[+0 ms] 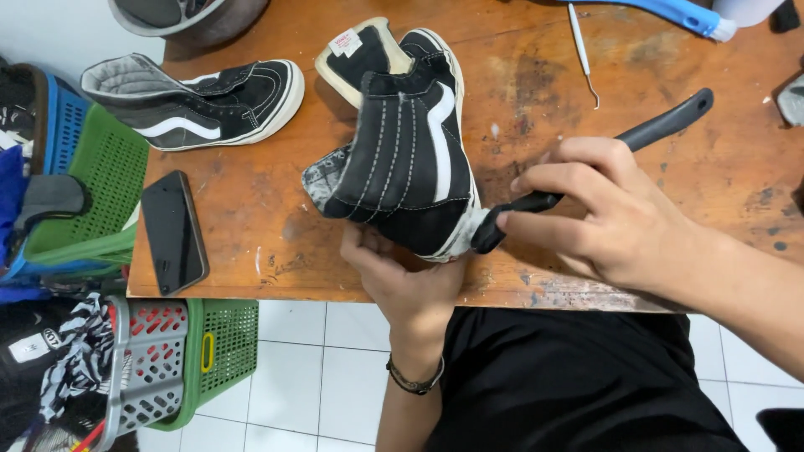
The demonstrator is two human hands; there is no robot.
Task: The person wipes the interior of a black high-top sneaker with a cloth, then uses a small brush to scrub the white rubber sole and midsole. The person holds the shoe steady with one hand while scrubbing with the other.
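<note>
My left hand [402,272] grips a black high-top sneaker [406,159] with a white stripe from below, holding it tilted over the wooden table [251,209]. Its heel points toward me. My right hand [603,209] is closed on a black-handled brush [586,172], and the brush's head presses against the white sole edge at the sneaker's heel. The matching second sneaker [201,105] lies on its side at the table's far left.
A black phone [173,232] lies near the table's left front corner. A thin metal pick [582,54] and a blue-handled brush [670,12] lie at the far edge. A bowl [188,17] sits far left. Green, blue and grey baskets [167,360] stand left of the table.
</note>
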